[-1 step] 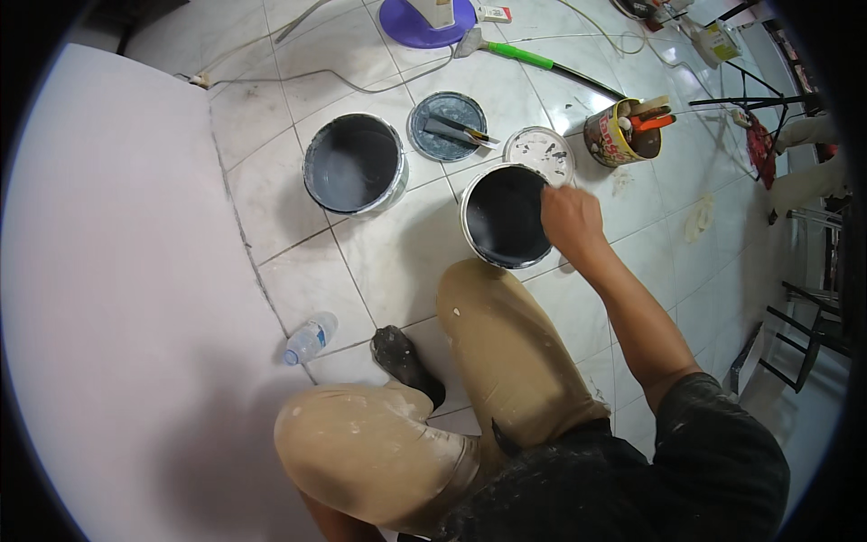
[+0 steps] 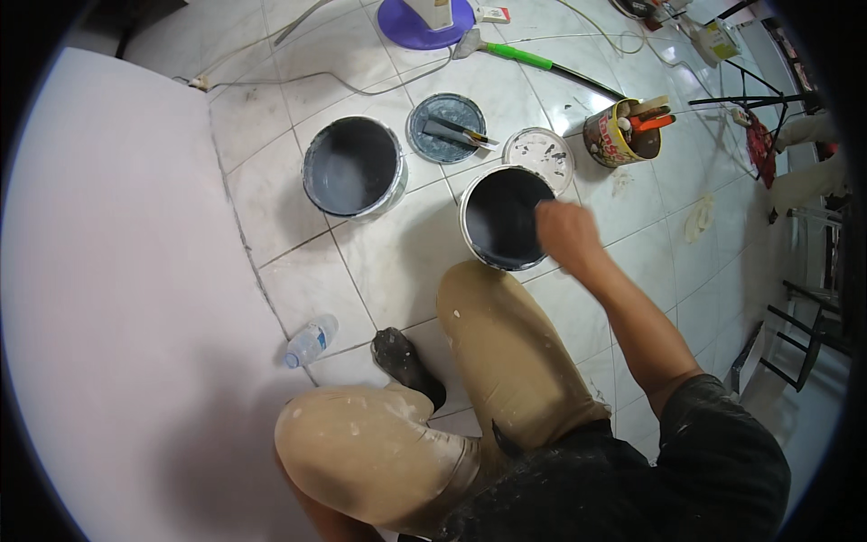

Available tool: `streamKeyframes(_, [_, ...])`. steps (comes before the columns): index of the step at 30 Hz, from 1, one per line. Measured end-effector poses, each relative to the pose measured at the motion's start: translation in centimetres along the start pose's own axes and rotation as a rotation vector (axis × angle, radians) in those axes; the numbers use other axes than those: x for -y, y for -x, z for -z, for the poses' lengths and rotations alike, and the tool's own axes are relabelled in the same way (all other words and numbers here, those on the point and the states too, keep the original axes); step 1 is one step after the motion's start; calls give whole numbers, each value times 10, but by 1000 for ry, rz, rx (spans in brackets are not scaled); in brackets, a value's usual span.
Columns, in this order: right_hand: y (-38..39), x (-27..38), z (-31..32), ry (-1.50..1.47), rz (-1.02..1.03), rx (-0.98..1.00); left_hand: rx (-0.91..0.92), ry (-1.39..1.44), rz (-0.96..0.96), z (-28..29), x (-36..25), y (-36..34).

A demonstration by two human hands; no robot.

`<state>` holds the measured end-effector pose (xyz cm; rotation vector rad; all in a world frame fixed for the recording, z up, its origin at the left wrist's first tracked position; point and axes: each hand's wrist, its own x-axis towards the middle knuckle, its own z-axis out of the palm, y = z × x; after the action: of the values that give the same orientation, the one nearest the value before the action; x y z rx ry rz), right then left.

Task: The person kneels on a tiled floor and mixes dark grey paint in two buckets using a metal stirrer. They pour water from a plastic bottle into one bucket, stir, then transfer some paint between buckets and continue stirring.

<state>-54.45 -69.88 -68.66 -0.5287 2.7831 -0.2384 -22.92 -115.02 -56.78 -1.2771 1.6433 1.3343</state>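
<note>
My right hand (image 2: 564,233) is closed at the right rim of a bucket (image 2: 495,221) of dark grey liquid; whatever it grips, if anything, is hidden. A second bucket with grey contents (image 2: 350,167) stands to the left. Behind them lie a grey-stained lid (image 2: 427,107) with putty knives (image 2: 447,131) on it and a white, spotted lid (image 2: 542,158). A yellow tub (image 2: 603,140) at their right holds orange-handled and other tools. My left forearm (image 2: 334,519) shows beside my knee at the lower edge; that hand is out of sight.
A pale wall (image 2: 117,253) borders the left. A plastic bottle (image 2: 312,341) lies by my foot. Cables (image 2: 352,88), a purple base (image 2: 411,27) and a green-handled scraper (image 2: 533,60) are behind. At right are black metal frames (image 2: 804,348) and another person's legs (image 2: 795,181).
My right hand has shifted slightly downward and to the left at the bucket's rim.
</note>
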Motion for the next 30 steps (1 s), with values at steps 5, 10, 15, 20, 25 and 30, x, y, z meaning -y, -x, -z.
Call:
streamKeyframes(5, [-18, 22, -5, -100, 33, -186, -195, 75, -277, 17, -87, 14])
streamKeyframes(10, [10, 10, 3, -23, 115, 150, -330, -102, -593, 5, -190, 47])
streamKeyframes(15, [-37, -9, -2, -162, -70, -285, -247, -425, -840, -46, -248, 84])
streamKeyframes(20, [-10, 21, -10, -60, 270, 29, -14, -1049, -984, -87, -257, 112])
streamKeyframes(25, [-28, -11, 8, 45, -64, -117, 80, -1060, -886, -119, -249, 124])
streamKeyframes(30, [-22, 13, -12, -87, 71, -116, 159, -1162, -618, -104, -231, 114])
